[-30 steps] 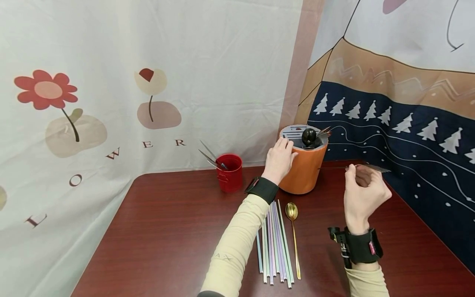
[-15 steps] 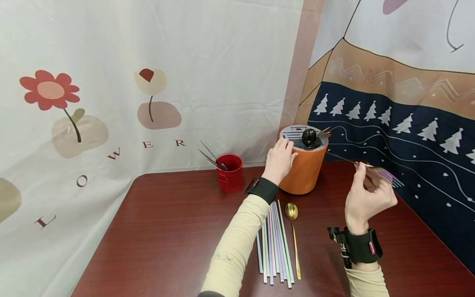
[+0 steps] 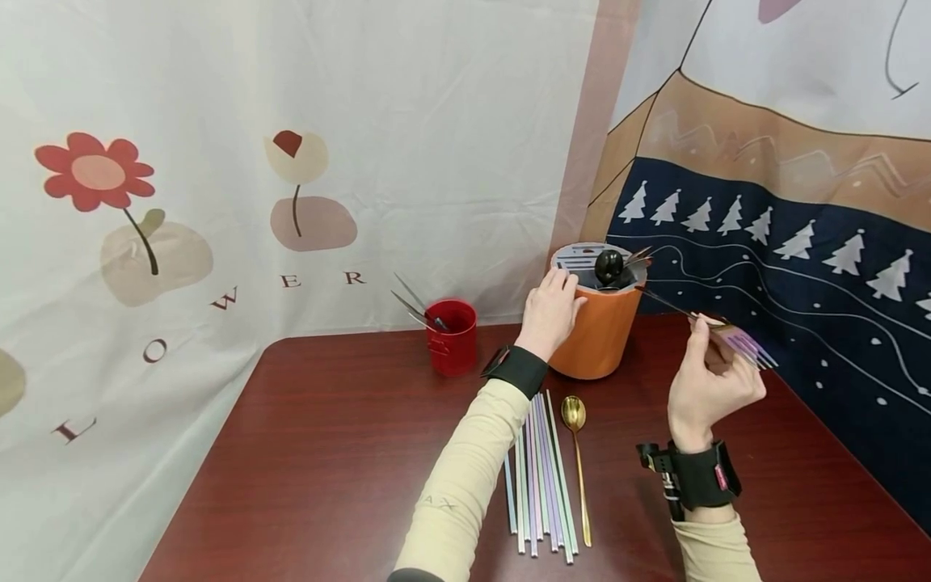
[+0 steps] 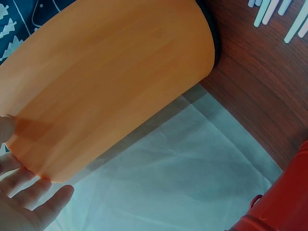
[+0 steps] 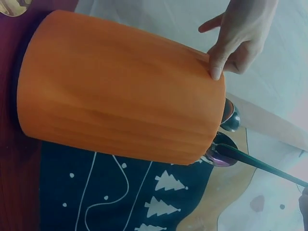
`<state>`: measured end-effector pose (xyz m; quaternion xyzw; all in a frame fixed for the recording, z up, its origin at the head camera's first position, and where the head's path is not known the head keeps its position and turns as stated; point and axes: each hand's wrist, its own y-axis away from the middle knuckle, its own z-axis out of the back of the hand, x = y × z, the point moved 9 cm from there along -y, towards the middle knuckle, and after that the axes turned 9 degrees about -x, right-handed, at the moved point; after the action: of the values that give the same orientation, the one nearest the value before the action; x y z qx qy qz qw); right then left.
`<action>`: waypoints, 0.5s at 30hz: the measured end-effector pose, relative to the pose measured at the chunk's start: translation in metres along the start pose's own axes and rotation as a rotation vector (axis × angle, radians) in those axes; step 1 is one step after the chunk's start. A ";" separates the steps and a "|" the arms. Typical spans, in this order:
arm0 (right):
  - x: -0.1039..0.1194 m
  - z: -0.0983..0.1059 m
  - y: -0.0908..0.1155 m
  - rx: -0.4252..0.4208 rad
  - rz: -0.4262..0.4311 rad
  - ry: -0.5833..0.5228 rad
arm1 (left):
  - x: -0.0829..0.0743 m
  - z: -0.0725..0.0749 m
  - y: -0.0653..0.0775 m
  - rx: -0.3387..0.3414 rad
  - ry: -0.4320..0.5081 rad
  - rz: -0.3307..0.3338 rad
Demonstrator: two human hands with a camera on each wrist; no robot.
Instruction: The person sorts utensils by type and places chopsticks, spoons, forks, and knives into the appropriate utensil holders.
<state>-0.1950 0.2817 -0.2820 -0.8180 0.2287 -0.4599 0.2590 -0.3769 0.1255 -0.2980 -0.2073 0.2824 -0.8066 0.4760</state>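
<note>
Pinching a fork [image 3: 743, 343] by its handle between thumb and fingers, the right hand [image 3: 711, 396] is raised near the right edge of the red-brown table [image 3: 327, 436]. The fork's tines stick out past the hand, away from the orange holder [image 3: 592, 335]; its handle runs back toward that holder's mouth, and whether the 2 touch I cannot tell. The left hand [image 3: 550, 311] grips the holder's rim on the side nearer the table's middle, thumb against the outer wall.

The holder stands upright by the far right corner, with a black round-headed utensil [image 3: 608, 266] showing at its mouth. Along the far edge, left of it and well apart, stands a red cup [image 3: 451, 343] holding thin metal utensils [image 3: 410, 301]. Between the 2 forearms, pastel sticks [image 3: 544, 485] lie pointing toward the near edge, a gold spoon [image 3: 574, 415] just beside them.
</note>
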 end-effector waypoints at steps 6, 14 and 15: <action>-0.002 -0.008 0.003 0.023 -0.016 -0.005 | 0.000 -0.001 -0.001 0.008 0.006 0.007; -0.030 -0.040 0.005 0.126 -0.063 -0.017 | -0.001 -0.004 -0.001 0.018 0.012 0.013; -0.034 -0.046 0.004 0.150 -0.072 -0.017 | -0.001 -0.004 -0.001 0.019 0.012 0.014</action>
<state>-0.2511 0.2895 -0.2858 -0.8079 0.1619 -0.4778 0.3046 -0.3796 0.1280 -0.3004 -0.1958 0.2791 -0.8071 0.4820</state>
